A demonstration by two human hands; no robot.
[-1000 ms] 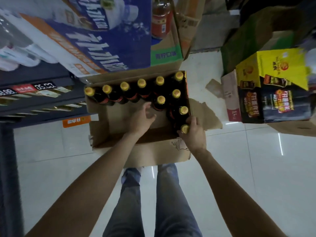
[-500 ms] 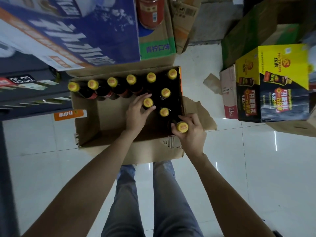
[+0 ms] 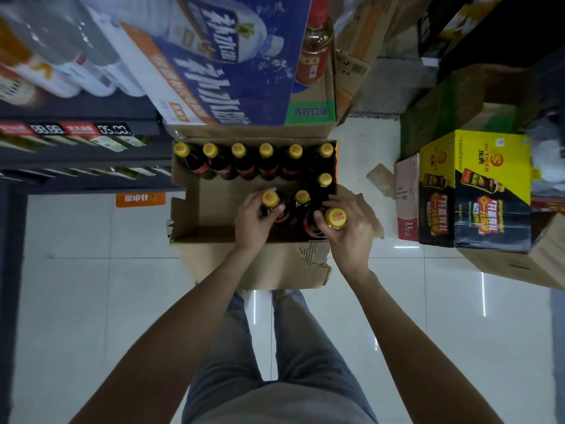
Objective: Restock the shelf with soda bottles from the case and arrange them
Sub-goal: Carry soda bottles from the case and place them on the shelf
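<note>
An open cardboard case (image 3: 211,215) stands on the floor in front of me, holding several dark soda bottles with yellow caps. A row of them (image 3: 238,151) lines its far wall. My left hand (image 3: 253,221) grips the neck of one bottle (image 3: 270,199) in the middle of the case. My right hand (image 3: 348,234) grips another bottle (image 3: 335,217) at the near right corner, and its cap sits higher than the others. Two more bottles (image 3: 302,196) stand between and behind my hands. The shelf (image 3: 76,139) with price tags is on the left.
A big blue carton (image 3: 232,65) lies above the case, with a red-capped bottle (image 3: 315,53) behind it. Stacked yellow-black drink boxes (image 3: 477,188) and brown cartons stand at the right. My legs are on the white tiled floor (image 3: 91,301) below the case.
My left hand has closed round the neck of the middle bottle. My right hand has raised its bottle a little. The camera has moved closer to the case.
</note>
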